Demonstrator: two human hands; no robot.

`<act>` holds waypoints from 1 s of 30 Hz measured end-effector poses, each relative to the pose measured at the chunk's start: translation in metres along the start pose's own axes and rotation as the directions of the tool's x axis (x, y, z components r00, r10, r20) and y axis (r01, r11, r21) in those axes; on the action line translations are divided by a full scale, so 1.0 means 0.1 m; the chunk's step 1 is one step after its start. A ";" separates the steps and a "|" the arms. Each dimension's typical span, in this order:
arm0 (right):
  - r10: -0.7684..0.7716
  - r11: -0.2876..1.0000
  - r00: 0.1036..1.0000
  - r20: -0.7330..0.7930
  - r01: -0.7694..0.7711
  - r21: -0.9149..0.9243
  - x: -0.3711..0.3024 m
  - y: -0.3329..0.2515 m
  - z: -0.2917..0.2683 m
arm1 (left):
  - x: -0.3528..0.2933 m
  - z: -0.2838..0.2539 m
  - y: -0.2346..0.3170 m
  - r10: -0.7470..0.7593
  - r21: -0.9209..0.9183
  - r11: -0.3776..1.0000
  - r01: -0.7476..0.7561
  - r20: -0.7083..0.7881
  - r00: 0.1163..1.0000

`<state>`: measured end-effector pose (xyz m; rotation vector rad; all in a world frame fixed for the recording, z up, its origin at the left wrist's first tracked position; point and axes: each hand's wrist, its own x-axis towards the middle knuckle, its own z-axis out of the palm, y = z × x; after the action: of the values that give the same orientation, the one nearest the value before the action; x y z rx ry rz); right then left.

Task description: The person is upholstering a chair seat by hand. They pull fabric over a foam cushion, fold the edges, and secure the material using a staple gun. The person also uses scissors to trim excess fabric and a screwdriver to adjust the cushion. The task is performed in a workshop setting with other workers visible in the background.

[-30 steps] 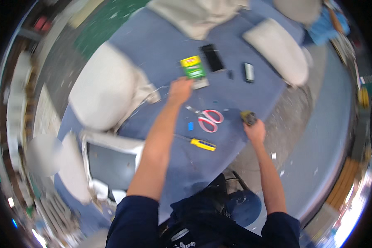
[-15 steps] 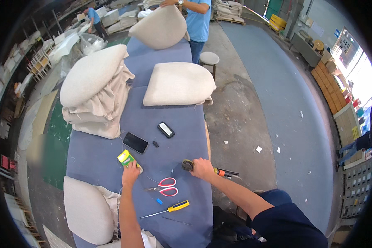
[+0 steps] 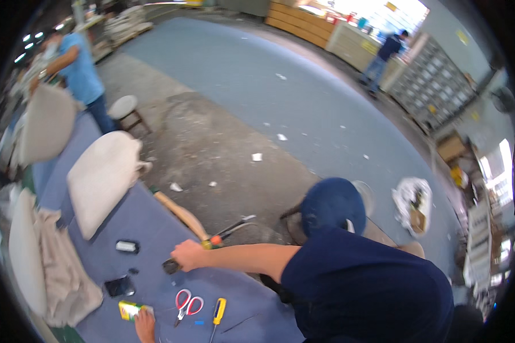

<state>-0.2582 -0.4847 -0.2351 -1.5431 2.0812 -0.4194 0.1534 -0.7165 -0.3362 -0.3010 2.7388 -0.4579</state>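
My left hand (image 3: 145,327) is at the lower left, closed on the near end of a small yellow-and-green box (image 3: 129,310) lying on the blue-grey table (image 3: 154,228). At the table's right edge my right hand (image 3: 189,255) wraps round a tool with a dark blunt end (image 3: 170,266). Yellow, orange and black parts stick out beyond that hand; blur hides the tool's exact kind. Red-handled scissors (image 3: 187,304), a yellow-handled screwdriver (image 3: 219,311) and a small blue piece (image 3: 199,323) lie between my arms. A phone (image 3: 120,286) and a black-and-white device (image 3: 127,246) lie beyond the box.
Beige upholstered cushions (image 3: 100,177) take up the table's far and left parts. A person in light blue (image 3: 81,68) stands at the far end beside a stool (image 3: 123,107). A blue-topped stool (image 3: 333,207) is at my right, with a white bag (image 3: 413,206) on the floor.
My view has swung to the right, so the table now sits at the lower left. My left hand stays on the box and my right hand on the tool.
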 end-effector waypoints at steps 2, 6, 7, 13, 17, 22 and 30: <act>0.007 1.000 0.999 -0.052 -0.007 -0.011 -0.08 0.11 0.07 | 0.02 -0.07 -0.07 0.097 0.040 0.995 -0.097 -0.010 0.995; 0.019 1.000 0.996 -0.088 -0.019 -0.006 -0.07 0.11 0.06 | -0.06 0.02 -0.31 0.220 0.275 0.932 -0.238 0.093 0.971; 0.013 1.000 0.995 -0.094 -0.014 -0.003 -0.08 0.09 0.05 | -0.08 0.14 -0.35 0.244 0.366 0.893 -0.263 0.096 0.965; 0.040 0.999 0.998 -0.051 -0.041 -0.029 -0.06 0.09 0.05 | 0.12 -0.51 -0.10 0.084 0.142 0.980 -0.139 0.339 0.937; 0.014 1.000 0.998 -0.062 -0.016 -0.020 -0.05 0.06 0.05 | -0.02 -0.45 -0.28 0.194 -0.065 0.979 -0.194 0.002 0.981; 0.070 0.997 0.998 -0.005 -0.071 -0.026 -0.05 0.10 0.02 | 0.16 -0.97 -0.16 0.186 -0.159 0.977 -0.140 0.329 0.926; 0.052 0.999 0.999 -0.001 -0.052 0.005 -0.03 0.02 0.00 | 0.00 -0.69 -0.18 0.239 -0.163 0.959 -0.233 0.020 0.971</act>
<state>-0.2592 -0.4812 -0.2358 -1.4825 2.1144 -0.4063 0.1306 -0.7147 -0.2688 -0.0189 2.7308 -0.1672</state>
